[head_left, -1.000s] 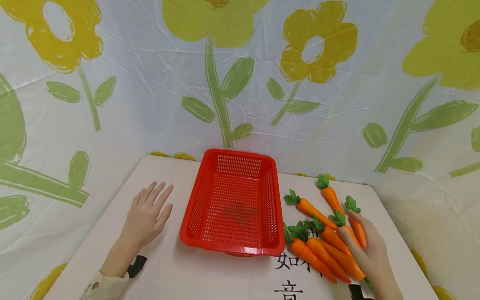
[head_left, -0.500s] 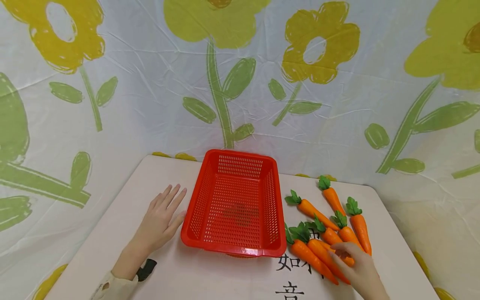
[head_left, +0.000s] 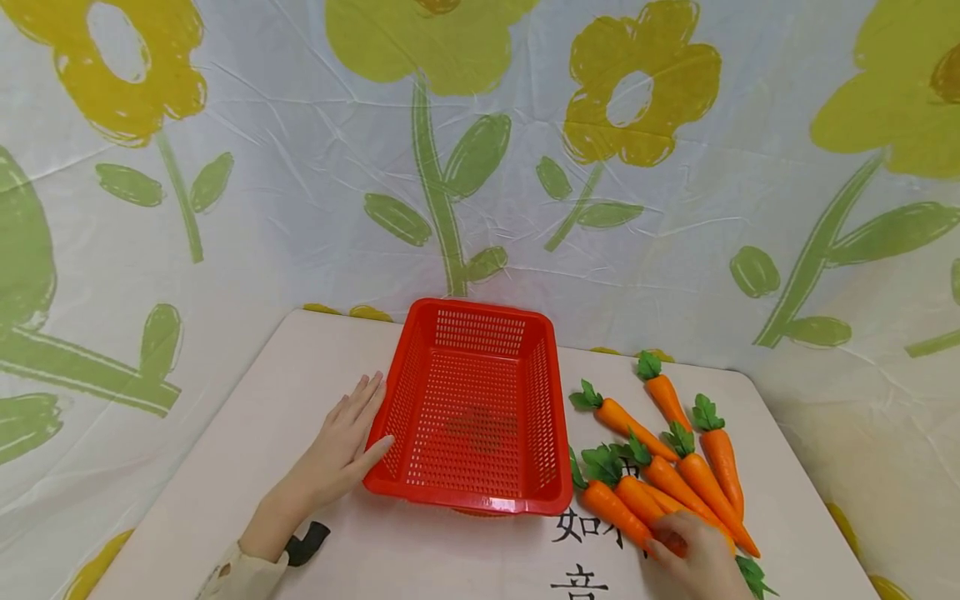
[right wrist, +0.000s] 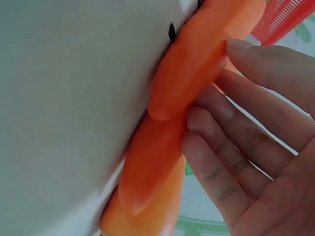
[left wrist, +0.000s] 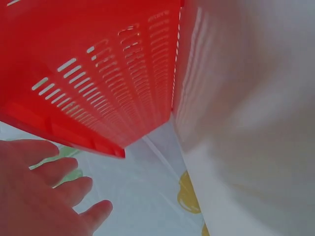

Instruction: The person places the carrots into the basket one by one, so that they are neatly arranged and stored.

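A red plastic basket [head_left: 468, 502] with slotted walls stands mid-table. My left hand [head_left: 330, 458] lies along its left rim, fingers straight and thumb over the edge; in the left wrist view its fingers [left wrist: 74, 189] show below the basket's rim. At the right lies a loose pile of orange carrots with green leafy tops. Low in the pile, my right hand [head_left: 701, 554] pinches a carrot [head_left: 637, 497] near its narrow end between thumb and bent fingers. Another carrot [head_left: 618, 512] lies just left of it. In the right wrist view, the fingertips touch overlapping carrots [right wrist: 189, 69].
Further carrots lie behind and right of my right hand, among them one carrot [head_left: 666, 402] at the back and one carrot [head_left: 722, 467] at the right. Green leaves [head_left: 753, 575] stick out beside the hand. A flower-printed cloth [head_left: 300, 150] rises behind the table.
My left hand has moved right to the basket's rim. My right hand has left the rightmost carrot, shifted left and down, and its fingers have closed on a carrot in the pile.
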`<state>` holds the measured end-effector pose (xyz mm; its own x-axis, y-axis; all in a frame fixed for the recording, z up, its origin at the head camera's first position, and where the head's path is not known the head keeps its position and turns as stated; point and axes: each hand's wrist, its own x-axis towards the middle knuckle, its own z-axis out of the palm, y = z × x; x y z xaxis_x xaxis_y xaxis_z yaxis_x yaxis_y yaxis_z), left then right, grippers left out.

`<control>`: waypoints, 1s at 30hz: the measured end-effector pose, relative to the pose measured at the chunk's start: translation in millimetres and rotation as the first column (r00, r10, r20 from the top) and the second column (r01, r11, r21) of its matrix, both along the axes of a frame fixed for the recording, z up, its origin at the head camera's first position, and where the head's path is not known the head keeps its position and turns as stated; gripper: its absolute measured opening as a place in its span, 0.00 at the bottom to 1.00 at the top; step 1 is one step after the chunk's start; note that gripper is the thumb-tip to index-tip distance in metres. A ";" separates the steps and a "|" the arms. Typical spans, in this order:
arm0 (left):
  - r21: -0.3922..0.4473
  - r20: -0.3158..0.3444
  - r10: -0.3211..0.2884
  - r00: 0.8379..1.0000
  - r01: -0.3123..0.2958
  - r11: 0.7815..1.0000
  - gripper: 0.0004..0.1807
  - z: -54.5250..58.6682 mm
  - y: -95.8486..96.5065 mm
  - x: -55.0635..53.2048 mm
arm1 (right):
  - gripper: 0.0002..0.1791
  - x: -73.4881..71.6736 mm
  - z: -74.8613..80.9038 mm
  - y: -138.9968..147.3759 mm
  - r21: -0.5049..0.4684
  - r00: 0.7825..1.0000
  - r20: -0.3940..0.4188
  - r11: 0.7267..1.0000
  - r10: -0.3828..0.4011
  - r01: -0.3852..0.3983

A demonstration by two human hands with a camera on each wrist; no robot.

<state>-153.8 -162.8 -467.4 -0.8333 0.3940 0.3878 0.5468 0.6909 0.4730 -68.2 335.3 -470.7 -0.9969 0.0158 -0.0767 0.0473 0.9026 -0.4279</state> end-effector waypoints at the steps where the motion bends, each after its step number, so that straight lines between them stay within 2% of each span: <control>1: -0.003 0.010 0.000 1.000 0.000 1.000 0.43 -0.2 0.9 0.1 | 0.10 0.8 -0.9 -0.7 -0.002 1.000 0.002 1.000 -0.006 0.006; 5: -0.005 0.046 -0.003 0.999 0.003 1.000 0.44 -0.4 2.6 0.9 | 0.10 3.2 -3.9 -4.3 -0.019 1.000 0.012 1.000 -0.018 0.018; 10: 0.005 0.076 -0.012 0.997 0.012 1.000 0.44 -1.1 3.3 1.7 | 0.13 3.6 -4.8 -6.6 0.010 0.999 0.042 1.000 -0.011 0.010; 20: -0.044 0.042 -0.017 0.999 0.018 0.999 0.44 -1.6 7.7 0.9 | 0.17 3.7 -2.3 -10.6 0.078 0.998 0.061 0.997 -0.015 0.010; 30: -0.019 0.058 0.004 0.998 -0.002 1.000 0.44 -4.1 9.6 1.6 | 0.19 1.2 2.9 -9.0 0.100 0.998 0.069 0.995 -0.011 0.004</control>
